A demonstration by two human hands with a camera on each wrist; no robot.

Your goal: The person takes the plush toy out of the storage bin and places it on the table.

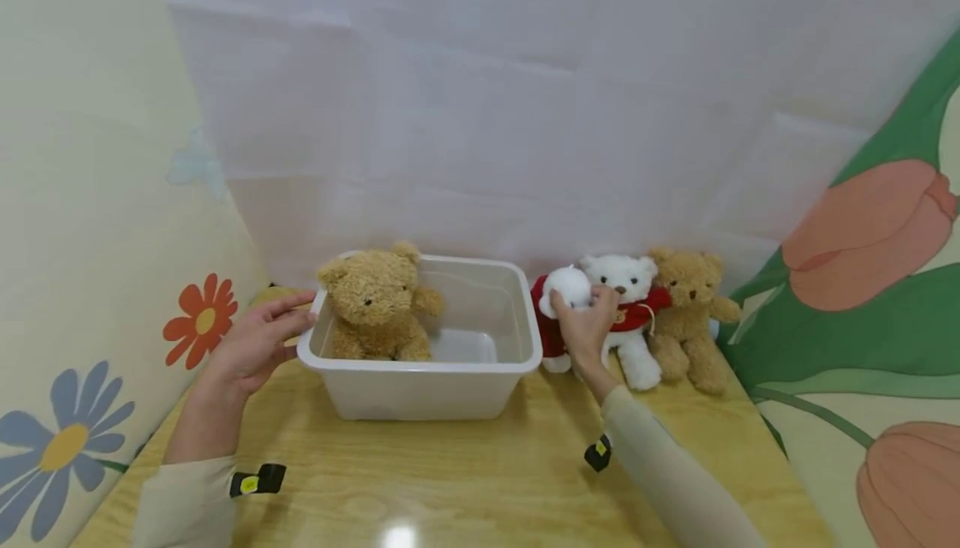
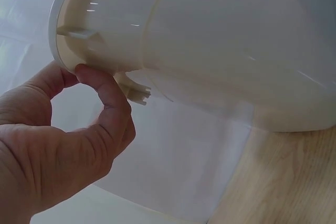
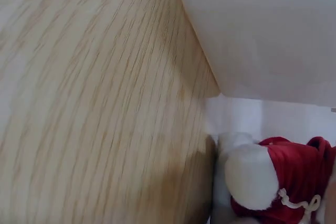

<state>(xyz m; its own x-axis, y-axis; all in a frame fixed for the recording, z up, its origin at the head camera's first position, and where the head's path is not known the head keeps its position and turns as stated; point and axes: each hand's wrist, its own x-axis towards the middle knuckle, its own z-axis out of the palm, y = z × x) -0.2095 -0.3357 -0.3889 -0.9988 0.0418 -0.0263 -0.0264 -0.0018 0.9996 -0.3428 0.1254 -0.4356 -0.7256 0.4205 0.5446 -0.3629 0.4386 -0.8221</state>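
Observation:
A white plastic tub (image 1: 427, 394) stands on the wooden table, and a brown teddy bear (image 1: 375, 298) sits upright at its left end. My left hand (image 1: 258, 339) pinches the tub's left rim; in the left wrist view the thumb and a finger meet at the edge. Just right of the tub, my right hand (image 1: 588, 331) grips the head of a white plush toy (image 1: 566, 285) in red clothing. Its red garment (image 3: 302, 166) and a white cord show in the right wrist view, where most of that hand is hidden. The toy's face is partly covered by fingers.
Beside the gripped toy sit a white bear (image 1: 637, 356) in a red top and another brown teddy bear (image 1: 686, 281). A white cloth (image 1: 480, 114) hangs behind the table (image 1: 420, 481). Flower-patterned panels (image 1: 862, 306) flank both sides.

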